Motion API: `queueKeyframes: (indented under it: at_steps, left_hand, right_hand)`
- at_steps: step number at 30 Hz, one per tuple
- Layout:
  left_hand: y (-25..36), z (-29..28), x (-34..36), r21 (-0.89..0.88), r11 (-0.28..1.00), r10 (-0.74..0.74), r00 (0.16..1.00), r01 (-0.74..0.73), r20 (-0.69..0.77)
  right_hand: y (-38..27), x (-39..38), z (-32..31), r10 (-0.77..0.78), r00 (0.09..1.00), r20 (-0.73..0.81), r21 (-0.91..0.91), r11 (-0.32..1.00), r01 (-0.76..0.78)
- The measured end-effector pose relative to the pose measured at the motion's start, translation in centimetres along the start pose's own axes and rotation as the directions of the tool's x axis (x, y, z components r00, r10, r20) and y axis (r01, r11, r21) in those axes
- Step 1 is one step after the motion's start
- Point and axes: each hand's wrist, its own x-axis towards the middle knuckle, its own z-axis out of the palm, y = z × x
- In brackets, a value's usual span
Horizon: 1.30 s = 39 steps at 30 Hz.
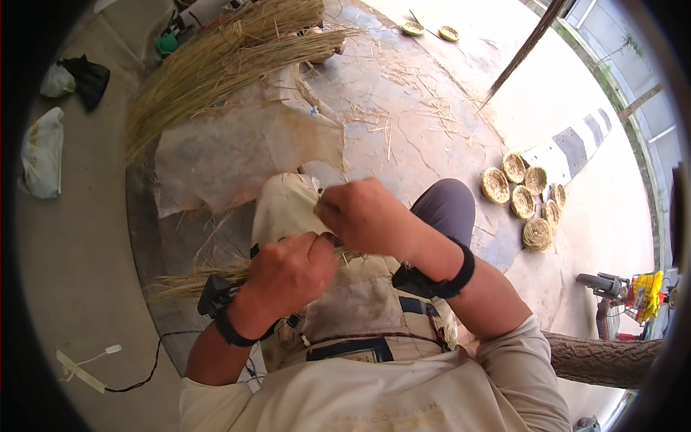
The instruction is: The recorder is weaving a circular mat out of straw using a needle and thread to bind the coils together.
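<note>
Over my lap, my left hand [294,268] is closed on a thin bunch of dry straw [191,282]. The stalks stick out to the left past my wrist, and a short bit shows on the right beneath my other hand. Just above and to the right is my right hand [368,216], its fingers pinched together close to the left thumb. Whatever those fingers grip is hidden behind the hand. Dark bands with small devices are strapped on both wrists.
Long straw sheaves [223,65] lie at the far left by a worn cloth sheet [216,147]. Several round woven straw baskets [522,201] sit on the right. A wooden pole [522,57], a log [604,358], plastic bags [43,155] and a cable [155,371] are around me.
</note>
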Motion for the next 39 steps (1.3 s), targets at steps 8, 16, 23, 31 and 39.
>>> queueKeyframes:
  at_steps: [8,16,23,31,39]
  left_hand:
    - [-1.2,-0.1,-0.6,-0.025,1.0,-0.005,0.999,0.006,0.042]
    - [-9.6,-5.7,-3.2,0.209,0.954,-0.217,0.976,0.214,-0.007]
    - [-18.9,-13.2,-12.4,0.514,0.721,-0.516,0.855,0.464,-0.048]
    - [-23.4,-15.0,-21.5,0.571,0.536,-0.737,0.675,0.622,-0.043]
    - [-18.2,-12.8,-17.0,0.46,0.641,-0.716,0.695,0.614,0.07]
  right_hand:
    - [-0.2,-0.7,0.2,-0.194,0.952,-0.238,0.384,0.881,0.276]
    - [-3.5,-8.0,-12.4,0.011,0.98,-0.2,0.573,0.812,0.108]
    - [13.9,-19.0,-19.1,0.414,0.825,-0.384,-0.402,0.73,-0.553]
    - [39.3,-40.6,-29.3,0.246,0.547,-0.8,-0.42,0.422,-0.804]
    - [40.1,-40.8,-29.8,0.508,0.572,-0.644,-0.275,0.543,-0.793]
